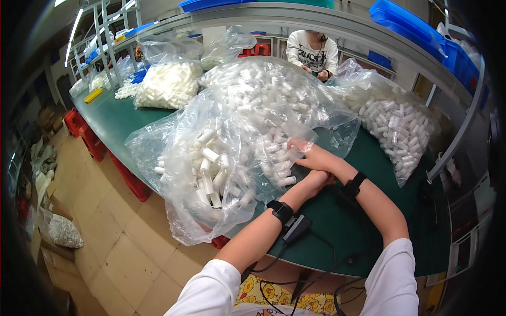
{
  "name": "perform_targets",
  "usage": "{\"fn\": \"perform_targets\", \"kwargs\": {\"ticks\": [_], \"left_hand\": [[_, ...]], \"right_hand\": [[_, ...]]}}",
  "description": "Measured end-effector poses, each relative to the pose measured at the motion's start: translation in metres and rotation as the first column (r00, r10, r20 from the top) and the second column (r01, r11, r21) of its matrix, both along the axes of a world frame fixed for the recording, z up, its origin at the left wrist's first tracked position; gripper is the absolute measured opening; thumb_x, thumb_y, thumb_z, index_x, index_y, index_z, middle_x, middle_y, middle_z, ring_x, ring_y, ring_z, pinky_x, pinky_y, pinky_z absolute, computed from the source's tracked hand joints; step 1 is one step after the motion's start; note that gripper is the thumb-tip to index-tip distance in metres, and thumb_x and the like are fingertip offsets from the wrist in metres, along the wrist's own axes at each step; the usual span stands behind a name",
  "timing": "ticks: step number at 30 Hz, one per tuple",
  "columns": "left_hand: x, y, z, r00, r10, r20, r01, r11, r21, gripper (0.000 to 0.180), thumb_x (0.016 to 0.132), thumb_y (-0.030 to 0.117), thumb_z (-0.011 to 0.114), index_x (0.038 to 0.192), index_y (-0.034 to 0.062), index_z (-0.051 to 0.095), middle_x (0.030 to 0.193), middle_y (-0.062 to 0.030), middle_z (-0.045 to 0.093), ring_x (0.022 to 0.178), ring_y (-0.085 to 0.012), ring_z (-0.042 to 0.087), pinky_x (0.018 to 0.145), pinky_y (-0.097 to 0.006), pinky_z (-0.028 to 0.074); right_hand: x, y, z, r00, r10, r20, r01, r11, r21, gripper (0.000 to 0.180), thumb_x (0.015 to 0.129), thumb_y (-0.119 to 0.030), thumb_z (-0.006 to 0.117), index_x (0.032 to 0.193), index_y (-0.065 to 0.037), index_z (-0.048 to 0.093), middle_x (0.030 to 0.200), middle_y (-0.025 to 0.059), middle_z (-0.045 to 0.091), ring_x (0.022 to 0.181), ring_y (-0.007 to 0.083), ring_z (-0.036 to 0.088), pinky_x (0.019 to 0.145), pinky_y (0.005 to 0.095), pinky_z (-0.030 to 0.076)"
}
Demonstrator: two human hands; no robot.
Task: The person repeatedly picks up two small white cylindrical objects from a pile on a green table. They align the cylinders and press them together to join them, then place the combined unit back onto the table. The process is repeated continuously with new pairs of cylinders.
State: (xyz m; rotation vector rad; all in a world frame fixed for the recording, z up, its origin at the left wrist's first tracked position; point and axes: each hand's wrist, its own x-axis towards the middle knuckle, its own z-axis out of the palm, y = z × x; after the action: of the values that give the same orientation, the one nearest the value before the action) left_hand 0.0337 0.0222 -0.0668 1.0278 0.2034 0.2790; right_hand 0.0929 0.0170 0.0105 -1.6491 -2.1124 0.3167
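A large clear plastic bag [182,174] lies across the table, its mouth spread open toward me, with white cylindrical plastic tubes [208,154] showing inside. My right hand [312,154] reaches to the bag's right side, thumb and fingers apart, fingertips at the film beside some tubes. Just below it, my left hand [319,180] crosses close under the right wrist; its fingers are mostly hidden there. One loose tube [288,181] rests near my left wrist. Both wrists wear black straps, and a small black box with cables sits on the left forearm.
Another bag of white tubes [398,129] stands at the right, and a bag of off-white pieces [169,84] at the far left. A person [312,52] sits across the green table [337,226]. A metal frame [327,15] with blue bins arches overhead. Red stools [90,143] line the left edge.
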Motion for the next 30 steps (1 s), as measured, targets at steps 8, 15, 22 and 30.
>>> {"fn": "perform_targets", "kwargs": {"ticks": [8,15,22,30], "left_hand": [[-0.006,-0.007,0.018,1.0,-0.031,-0.001,0.031,0.992,0.122,0.006,0.089,0.016,0.046,0.089,0.0095,0.048,0.078,-0.0007,0.048,0.069,-0.0121,0.048,0.07,-0.03,0.045],[-0.01,-0.004,0.024,0.995,-0.098,-0.017,0.099,0.987,0.123,0.01,0.086,0.013,0.045,0.094,0.0061,0.046,0.082,-0.0018,0.049,0.07,-0.0109,0.05,0.073,-0.027,0.046],[-0.014,-0.006,0.032,0.998,-0.061,0.01,0.061,0.998,0.024,0.02,0.085,0.011,0.045,0.104,0.0036,0.045,0.09,-0.0061,0.053,0.079,-0.0168,0.056,0.079,-0.029,0.046],[-0.017,-0.004,0.037,0.999,0.021,-0.04,-0.026,0.994,-0.106,0.027,0.087,0.026,0.049,0.104,0.005,0.043,0.091,-0.0091,0.054,0.081,-0.0205,0.056,0.08,-0.032,0.047]], "right_hand": [[0.014,-0.031,0.016,0.99,-0.105,-0.099,0.109,0.993,0.038,0.034,0.075,-0.007,0.061,0.107,-0.008,0.05,0.105,0.0124,0.056,0.094,0.0271,0.056,0.082,0.0348,0.044],[0.026,-0.087,0.024,0.901,-0.215,-0.376,0.272,0.956,0.106,0.035,0.078,-0.009,0.061,0.111,-0.008,0.05,0.099,0.0083,0.057,0.088,0.0145,0.056,0.074,0.0281,0.046],[0.043,-0.112,-0.007,0.697,-0.271,-0.664,0.498,0.849,0.176,0.036,0.079,-0.009,0.064,0.111,-0.008,0.048,0.097,0.0072,0.06,0.086,0.0136,0.057,0.069,0.0258,0.046],[0.034,-0.114,-0.025,0.156,-0.225,-0.962,0.389,0.909,-0.15,0.038,0.082,-0.008,0.063,0.115,-0.005,0.044,0.1,0.0097,0.06,0.088,0.0128,0.057,0.071,0.0242,0.046]]}}
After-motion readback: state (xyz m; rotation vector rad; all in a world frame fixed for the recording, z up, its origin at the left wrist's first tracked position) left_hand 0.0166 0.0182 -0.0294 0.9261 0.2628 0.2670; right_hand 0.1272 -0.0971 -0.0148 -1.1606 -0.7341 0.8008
